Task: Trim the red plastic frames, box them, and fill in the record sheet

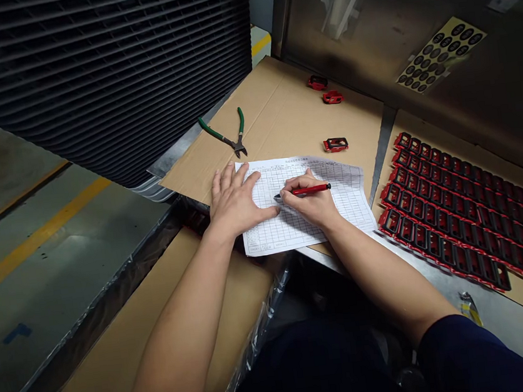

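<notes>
A printed form with a grid of boxes (pixel 347 205) lies on the cardboard sheet at the front edge of the bench. My left hand (pixel 237 200) rests flat on the form's left side, fingers spread. In my right hand (pixel 312 200) is a red pen (pixel 312 189), held in a writing grip with its tip at the paper near my left thumb. Just beyond the form lie diagonal cutters (pixel 239 147) with green handles, their jaws towards the paper. A red and black part (pixel 335 144) sits behind the form's right half.
Two more red and black parts (pixel 333 96) lie at the back of the cardboard (pixel 279 106). Rows of similar parts (pixel 442 207) cover the board on the right. A sticker sheet (pixel 441 54) hangs on the metal panel. Stacked black slatted trays (pixel 110 68) stand left; an open lined box (pixel 162 320) is below.
</notes>
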{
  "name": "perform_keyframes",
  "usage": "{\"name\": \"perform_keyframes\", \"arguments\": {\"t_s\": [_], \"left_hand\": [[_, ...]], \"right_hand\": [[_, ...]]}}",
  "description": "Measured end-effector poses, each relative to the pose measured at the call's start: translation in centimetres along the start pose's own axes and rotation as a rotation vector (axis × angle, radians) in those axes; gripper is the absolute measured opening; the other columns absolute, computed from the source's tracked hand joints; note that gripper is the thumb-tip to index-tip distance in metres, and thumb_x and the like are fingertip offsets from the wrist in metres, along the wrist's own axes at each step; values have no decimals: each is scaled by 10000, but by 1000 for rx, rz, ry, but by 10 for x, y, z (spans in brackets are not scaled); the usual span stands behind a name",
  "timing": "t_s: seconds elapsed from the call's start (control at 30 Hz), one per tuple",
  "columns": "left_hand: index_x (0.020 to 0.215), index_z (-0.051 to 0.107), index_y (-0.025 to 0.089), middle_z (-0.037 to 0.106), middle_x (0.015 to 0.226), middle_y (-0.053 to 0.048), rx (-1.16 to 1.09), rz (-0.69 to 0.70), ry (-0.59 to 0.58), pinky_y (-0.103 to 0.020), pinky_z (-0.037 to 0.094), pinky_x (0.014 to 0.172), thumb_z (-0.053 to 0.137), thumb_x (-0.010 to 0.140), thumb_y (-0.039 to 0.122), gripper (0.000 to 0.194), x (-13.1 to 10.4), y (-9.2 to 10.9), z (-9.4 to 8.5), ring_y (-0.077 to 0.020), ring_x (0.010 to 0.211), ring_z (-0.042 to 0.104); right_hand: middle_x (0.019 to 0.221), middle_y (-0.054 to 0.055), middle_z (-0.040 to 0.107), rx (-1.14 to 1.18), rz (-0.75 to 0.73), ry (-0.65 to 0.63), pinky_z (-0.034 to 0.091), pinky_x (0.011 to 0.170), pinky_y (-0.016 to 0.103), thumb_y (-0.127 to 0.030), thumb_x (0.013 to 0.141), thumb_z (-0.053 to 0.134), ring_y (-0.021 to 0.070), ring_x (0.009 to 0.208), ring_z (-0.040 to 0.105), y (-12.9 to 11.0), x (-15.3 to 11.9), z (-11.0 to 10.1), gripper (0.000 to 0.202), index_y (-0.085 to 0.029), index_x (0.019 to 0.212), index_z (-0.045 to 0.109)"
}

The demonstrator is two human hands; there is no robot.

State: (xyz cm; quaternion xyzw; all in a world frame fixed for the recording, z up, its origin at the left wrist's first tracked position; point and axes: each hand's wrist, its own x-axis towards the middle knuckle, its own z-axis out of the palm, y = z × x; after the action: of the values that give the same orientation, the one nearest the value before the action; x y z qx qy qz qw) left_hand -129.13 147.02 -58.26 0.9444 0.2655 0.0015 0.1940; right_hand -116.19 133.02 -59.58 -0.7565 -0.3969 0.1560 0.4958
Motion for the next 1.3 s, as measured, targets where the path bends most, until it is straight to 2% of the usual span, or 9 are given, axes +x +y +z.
{"name": "perform_keyframes", "arguments": {"t_s": [0.13, 0.4, 0.7, 1.3], "left_hand": [[1445, 503, 219, 319, 1644, -93, 8, 6, -4, -549, 67, 1278, 675, 702, 676, 890, 0, 0, -1, -349, 1560, 141], [1445, 504, 222, 321, 1643, -91, 16, 2, -3, -548, 67, 1277, 684, 703, 664, 882, 0, 1, 0, -349, 1559, 147], [1445, 503, 231, 317, 1645, -93, 15, 6, 2, -552, 71, 1274, 675, 708, 679, 880, 1, -1, 1, -344, 1561, 141], [1456, 496, 223, 314, 1646, -101, -6, 6, -2, -555, 58, 1276, 675, 708, 680, 894, 0, -1, 0, -352, 1561, 136]], "right_hand": [[790, -31, 722, -6, -5, 7, 110, 1238, 581, -345, 798, 668, 182, 797, 673, -2, 0, -1, 145, -237, 703, 653], [718, -50, 675, 20, 23, -26, 90, 1234, 607, -342, 792, 645, 153, 689, 641, -4, 1, -2, 181, -219, 667, 602], [739, -46, 695, -44, 5, -2, 142, 1233, 587, -325, 798, 669, 172, 745, 665, -1, 1, 0, 158, -229, 683, 618], [765, -50, 719, -79, 37, -3, 142, 1244, 579, -302, 786, 656, 174, 752, 689, -7, 0, 0, 117, -239, 688, 652]]}}
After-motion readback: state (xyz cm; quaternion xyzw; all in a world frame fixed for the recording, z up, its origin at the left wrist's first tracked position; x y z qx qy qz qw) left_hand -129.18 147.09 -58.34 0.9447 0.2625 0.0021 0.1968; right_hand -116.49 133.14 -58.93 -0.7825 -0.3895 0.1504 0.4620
